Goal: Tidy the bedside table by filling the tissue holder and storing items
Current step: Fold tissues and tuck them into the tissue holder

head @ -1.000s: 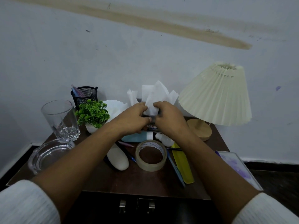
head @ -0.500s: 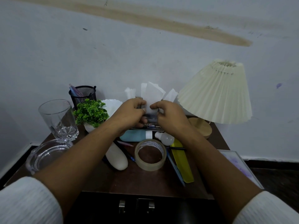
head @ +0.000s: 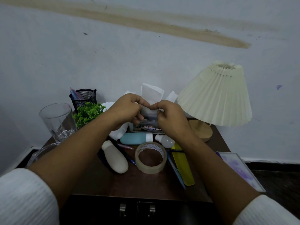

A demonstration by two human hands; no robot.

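**A:** Up at twelve o'clock on the bedside table, tissue wad, standing over the tissue holder, nine o'clock of the lamp.

**B:** Soft, featherweight, easily torn. Best pinched low near the fold, never squeezed hard.

**A:** Same on left hand and right hand: curled tight, fingertips almost touching, pinching the wad's lower edge. Nothing else held.

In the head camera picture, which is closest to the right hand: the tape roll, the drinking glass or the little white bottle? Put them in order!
1. Little white bottle, just below the right hand, by the wrist.
2. Tape roll, farther toward the camera, in the middle.
3. Drinking glass, far off on the left side.
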